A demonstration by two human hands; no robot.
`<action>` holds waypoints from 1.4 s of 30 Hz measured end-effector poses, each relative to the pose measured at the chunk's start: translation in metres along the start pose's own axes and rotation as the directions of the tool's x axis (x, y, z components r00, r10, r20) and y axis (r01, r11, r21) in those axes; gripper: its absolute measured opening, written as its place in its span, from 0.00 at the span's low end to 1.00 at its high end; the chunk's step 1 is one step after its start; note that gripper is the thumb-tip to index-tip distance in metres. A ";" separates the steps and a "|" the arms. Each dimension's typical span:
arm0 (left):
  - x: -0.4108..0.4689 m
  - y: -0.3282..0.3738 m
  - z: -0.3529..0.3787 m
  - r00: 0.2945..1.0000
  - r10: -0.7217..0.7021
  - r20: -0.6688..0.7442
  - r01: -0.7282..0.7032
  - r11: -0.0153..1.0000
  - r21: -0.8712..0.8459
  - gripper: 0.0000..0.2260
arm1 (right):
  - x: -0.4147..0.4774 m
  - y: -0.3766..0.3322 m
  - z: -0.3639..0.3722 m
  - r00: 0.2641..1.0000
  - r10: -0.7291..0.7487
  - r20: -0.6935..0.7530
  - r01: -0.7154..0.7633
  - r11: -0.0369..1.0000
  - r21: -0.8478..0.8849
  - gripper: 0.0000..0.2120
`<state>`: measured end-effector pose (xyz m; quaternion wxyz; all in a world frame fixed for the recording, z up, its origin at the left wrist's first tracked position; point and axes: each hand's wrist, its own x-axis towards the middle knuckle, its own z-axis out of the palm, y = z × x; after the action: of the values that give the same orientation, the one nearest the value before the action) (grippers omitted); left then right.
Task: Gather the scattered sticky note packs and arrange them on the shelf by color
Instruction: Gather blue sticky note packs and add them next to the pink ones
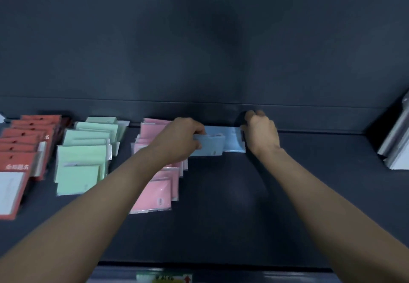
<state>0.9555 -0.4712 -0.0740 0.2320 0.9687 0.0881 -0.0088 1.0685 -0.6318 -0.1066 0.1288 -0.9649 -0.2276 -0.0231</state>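
The left hand (183, 138) has its grip clamped on the front blue pack (209, 149); the right hand (262, 133) touches the rear blue pack (232, 140), and I cannot tell its grip.

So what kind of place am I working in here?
Probably a stationery shop display: the dark shelf holds wrapped packs grouped by colour, red packs, green packs, pink packs, and a printed label sits on its front edge.

Dim, bluish, softly blurred; edges perhaps bowed.
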 end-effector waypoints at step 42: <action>-0.510 -0.134 -0.194 0.470 -0.163 -0.868 0.796 0.502 0.337 0.09 | -0.275 -0.501 -0.122 0.132 -0.967 -0.216 0.991 0.125 0.044 0.10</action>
<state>0.4253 -0.3516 0.0685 -0.2373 0.8065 0.4624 0.2818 0.6012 -0.3504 0.1022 0.1816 -0.5588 -0.7959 -0.1462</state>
